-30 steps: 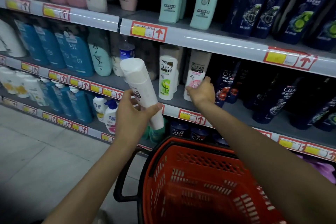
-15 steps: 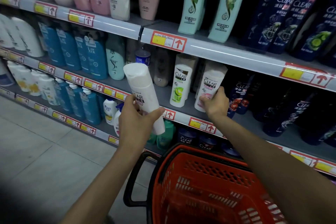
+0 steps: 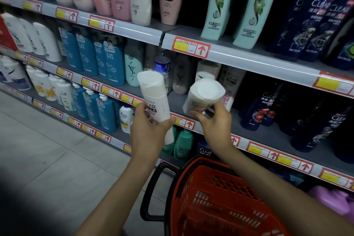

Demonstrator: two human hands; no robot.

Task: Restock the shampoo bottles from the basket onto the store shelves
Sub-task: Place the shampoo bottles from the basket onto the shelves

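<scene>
My left hand (image 3: pixel 147 132) grips a white CLEAR shampoo bottle (image 3: pixel 154 99) around its lower body, its cap end tilted up and toward me. My right hand (image 3: pixel 215 122) holds a second white shampoo bottle (image 3: pixel 204 96) by its lower part, tipped so its flat cap end faces the camera, just in front of the middle shelf (image 3: pixel 258 138). Both bottles hang in the air side by side, a short gap apart. Below my forearms stands the red basket (image 3: pixel 216 203) with its black handle (image 3: pixel 151 193).
White CLEAR bottles (image 3: pixel 229 82) stand on the middle shelf behind my right hand, with dark blue CLEAR bottles (image 3: pixel 262 109) to their right. Blue and white bottles fill the shelves on the left. Green bottles (image 3: pixel 182 143) sit on the lowest shelf. Tiled floor (image 3: pixel 47 159) lies at left.
My right hand has pulled a white bottle off the middle shelf and tipped it toward me. The left hand keeps its bottle, held a little closer to the shelf. The view has shifted left.
</scene>
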